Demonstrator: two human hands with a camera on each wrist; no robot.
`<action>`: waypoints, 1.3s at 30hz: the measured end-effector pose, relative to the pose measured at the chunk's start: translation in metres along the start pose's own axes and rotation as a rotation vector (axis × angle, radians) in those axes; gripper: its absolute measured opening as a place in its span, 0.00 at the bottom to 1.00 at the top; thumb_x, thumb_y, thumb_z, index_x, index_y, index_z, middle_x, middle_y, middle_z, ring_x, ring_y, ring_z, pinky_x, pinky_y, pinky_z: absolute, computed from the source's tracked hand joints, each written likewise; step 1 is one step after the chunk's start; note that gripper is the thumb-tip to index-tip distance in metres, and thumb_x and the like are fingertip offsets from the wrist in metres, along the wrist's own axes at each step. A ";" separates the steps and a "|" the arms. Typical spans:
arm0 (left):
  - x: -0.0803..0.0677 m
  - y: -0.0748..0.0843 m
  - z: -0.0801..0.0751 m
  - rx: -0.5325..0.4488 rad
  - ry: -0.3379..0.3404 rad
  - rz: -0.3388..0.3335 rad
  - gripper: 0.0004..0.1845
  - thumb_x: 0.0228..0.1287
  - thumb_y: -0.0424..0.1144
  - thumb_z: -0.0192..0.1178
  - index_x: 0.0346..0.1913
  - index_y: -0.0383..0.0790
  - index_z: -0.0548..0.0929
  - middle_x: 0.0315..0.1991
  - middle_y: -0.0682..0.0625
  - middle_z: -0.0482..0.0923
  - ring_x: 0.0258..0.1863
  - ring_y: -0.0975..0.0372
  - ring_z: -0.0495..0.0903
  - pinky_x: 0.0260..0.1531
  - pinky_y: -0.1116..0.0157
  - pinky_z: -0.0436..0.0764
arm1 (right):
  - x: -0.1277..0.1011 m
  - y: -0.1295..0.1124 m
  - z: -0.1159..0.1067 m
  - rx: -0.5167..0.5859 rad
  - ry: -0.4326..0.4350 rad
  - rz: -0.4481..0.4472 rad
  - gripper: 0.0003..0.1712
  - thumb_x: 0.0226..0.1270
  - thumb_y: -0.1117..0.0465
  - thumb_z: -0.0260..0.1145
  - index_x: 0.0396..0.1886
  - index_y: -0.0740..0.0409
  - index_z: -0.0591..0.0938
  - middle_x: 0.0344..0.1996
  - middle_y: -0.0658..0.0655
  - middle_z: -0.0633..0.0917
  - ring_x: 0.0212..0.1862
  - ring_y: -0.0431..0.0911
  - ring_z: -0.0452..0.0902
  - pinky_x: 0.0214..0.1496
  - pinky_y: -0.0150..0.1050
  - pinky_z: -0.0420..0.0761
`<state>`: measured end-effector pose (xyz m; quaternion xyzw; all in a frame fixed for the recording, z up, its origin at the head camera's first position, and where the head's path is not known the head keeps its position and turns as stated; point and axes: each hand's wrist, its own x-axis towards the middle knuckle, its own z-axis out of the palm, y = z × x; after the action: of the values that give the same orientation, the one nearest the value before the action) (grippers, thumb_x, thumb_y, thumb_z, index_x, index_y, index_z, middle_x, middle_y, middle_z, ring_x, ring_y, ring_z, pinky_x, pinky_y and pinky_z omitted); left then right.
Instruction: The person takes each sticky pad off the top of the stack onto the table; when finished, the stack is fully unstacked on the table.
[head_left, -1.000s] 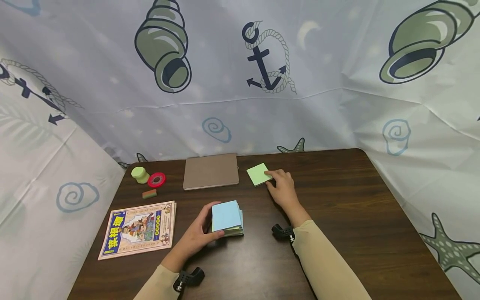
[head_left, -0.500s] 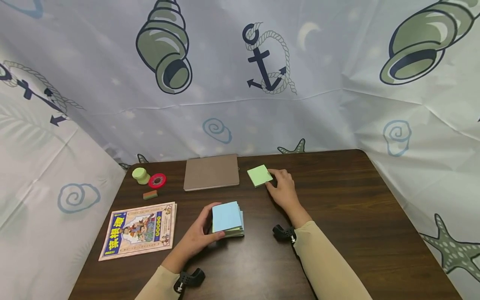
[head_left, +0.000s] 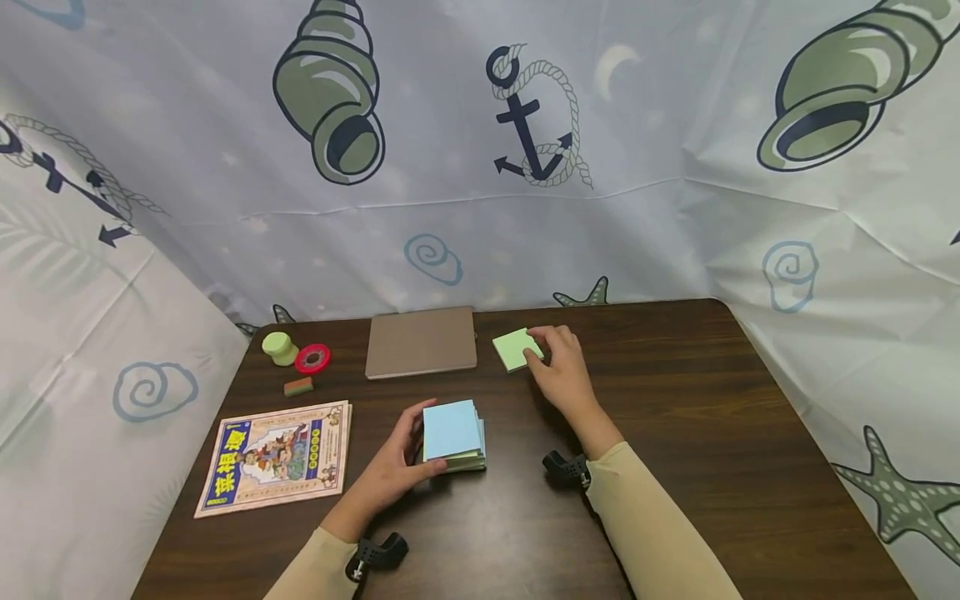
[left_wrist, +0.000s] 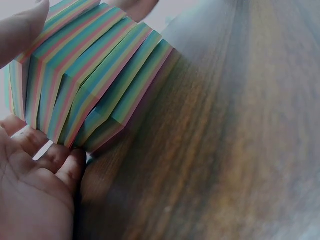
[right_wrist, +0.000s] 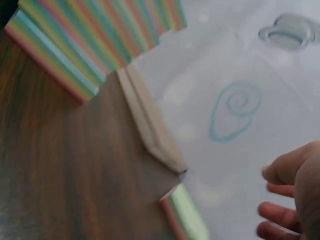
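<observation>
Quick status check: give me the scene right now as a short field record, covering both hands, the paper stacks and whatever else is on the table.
left hand: grips the big note stack, blue sheet on top
right hand: fingers rest on the small green note pad
big note stack edges: rainbow-striped layers, fanned unevenly in the left wrist view
table: dark wood
behind the stacks: closed tan notebook
left side: picture book, red tape roll, green round tub, small eraser
</observation>
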<state>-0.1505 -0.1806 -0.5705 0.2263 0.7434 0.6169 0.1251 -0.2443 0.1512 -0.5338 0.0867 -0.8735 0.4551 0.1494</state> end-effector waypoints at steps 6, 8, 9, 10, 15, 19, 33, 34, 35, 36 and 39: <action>0.002 -0.001 0.001 -0.005 -0.005 0.024 0.51 0.69 0.32 0.74 0.86 0.38 0.53 0.80 0.38 0.65 0.78 0.75 0.64 0.75 0.83 0.60 | -0.002 -0.031 -0.012 -0.008 -0.140 -0.019 0.19 0.79 0.56 0.71 0.65 0.53 0.84 0.55 0.64 0.81 0.58 0.59 0.79 0.61 0.55 0.85; 0.002 -0.001 0.001 0.001 -0.004 0.027 0.51 0.69 0.32 0.75 0.86 0.37 0.53 0.80 0.39 0.66 0.78 0.74 0.65 0.75 0.84 0.60 | -0.003 -0.043 -0.014 0.001 -0.187 -0.026 0.20 0.79 0.55 0.70 0.66 0.52 0.83 0.56 0.63 0.81 0.56 0.58 0.82 0.61 0.56 0.86; 0.002 -0.001 0.002 0.004 -0.003 0.028 0.51 0.69 0.32 0.75 0.86 0.37 0.53 0.79 0.39 0.66 0.78 0.74 0.65 0.75 0.84 0.60 | -0.004 -0.048 -0.016 0.005 -0.208 -0.029 0.20 0.80 0.54 0.70 0.66 0.51 0.83 0.56 0.61 0.81 0.56 0.58 0.83 0.60 0.56 0.86; 0.002 -0.001 0.001 0.007 -0.003 0.029 0.51 0.69 0.32 0.75 0.86 0.37 0.53 0.79 0.39 0.66 0.78 0.73 0.65 0.75 0.84 0.60 | -0.006 -0.053 -0.016 0.006 -0.230 -0.031 0.20 0.80 0.54 0.70 0.67 0.49 0.83 0.57 0.60 0.81 0.55 0.56 0.83 0.59 0.55 0.86; 0.002 -0.001 0.001 0.016 -0.002 0.019 0.51 0.70 0.33 0.75 0.86 0.38 0.53 0.80 0.39 0.66 0.78 0.74 0.65 0.74 0.84 0.60 | -0.015 -0.075 -0.019 0.027 -0.339 -0.049 0.19 0.81 0.52 0.69 0.67 0.47 0.82 0.58 0.55 0.81 0.51 0.49 0.84 0.56 0.51 0.87; 0.002 -0.001 0.001 0.037 0.003 0.002 0.51 0.70 0.35 0.75 0.86 0.38 0.53 0.81 0.41 0.65 0.78 0.75 0.64 0.73 0.84 0.61 | -0.022 -0.088 -0.018 0.032 -0.424 -0.084 0.19 0.81 0.51 0.69 0.66 0.46 0.82 0.57 0.55 0.81 0.51 0.46 0.83 0.54 0.46 0.86; 0.001 0.001 0.000 0.065 0.001 -0.012 0.48 0.70 0.36 0.75 0.85 0.43 0.57 0.79 0.41 0.67 0.73 0.66 0.71 0.70 0.79 0.69 | -0.037 -0.103 -0.005 -0.057 -0.685 -0.168 0.35 0.72 0.41 0.77 0.71 0.48 0.78 0.59 0.56 0.80 0.56 0.50 0.82 0.56 0.44 0.84; 0.001 0.000 0.000 0.064 0.001 -0.016 0.48 0.70 0.36 0.76 0.84 0.45 0.58 0.79 0.42 0.68 0.74 0.67 0.71 0.70 0.80 0.69 | -0.038 -0.103 -0.005 -0.060 -0.689 -0.165 0.36 0.71 0.40 0.78 0.71 0.48 0.78 0.59 0.57 0.79 0.57 0.51 0.82 0.57 0.44 0.84; 0.001 0.000 0.000 0.063 0.001 -0.020 0.47 0.70 0.36 0.76 0.84 0.47 0.58 0.79 0.42 0.68 0.74 0.67 0.71 0.70 0.80 0.69 | -0.038 -0.103 -0.005 -0.064 -0.688 -0.164 0.36 0.70 0.40 0.78 0.71 0.48 0.78 0.60 0.57 0.79 0.57 0.52 0.82 0.56 0.44 0.83; 0.001 0.000 0.000 0.061 0.001 -0.024 0.47 0.70 0.36 0.76 0.84 0.49 0.59 0.79 0.42 0.68 0.74 0.67 0.71 0.70 0.80 0.69 | -0.039 -0.103 -0.004 -0.073 -0.686 -0.163 0.37 0.69 0.39 0.79 0.72 0.47 0.78 0.59 0.57 0.78 0.57 0.52 0.82 0.55 0.44 0.83; 0.001 0.000 0.000 0.053 0.004 -0.030 0.47 0.69 0.37 0.76 0.83 0.53 0.59 0.79 0.43 0.68 0.74 0.68 0.71 0.70 0.80 0.68 | -0.040 -0.103 -0.003 -0.109 -0.676 -0.157 0.39 0.67 0.40 0.80 0.72 0.46 0.78 0.58 0.56 0.77 0.51 0.50 0.81 0.52 0.41 0.82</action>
<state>-0.1519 -0.1802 -0.5706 0.2169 0.7630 0.5955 0.1269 -0.1766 0.0958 -0.4662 0.2915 -0.8873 0.3403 -0.1094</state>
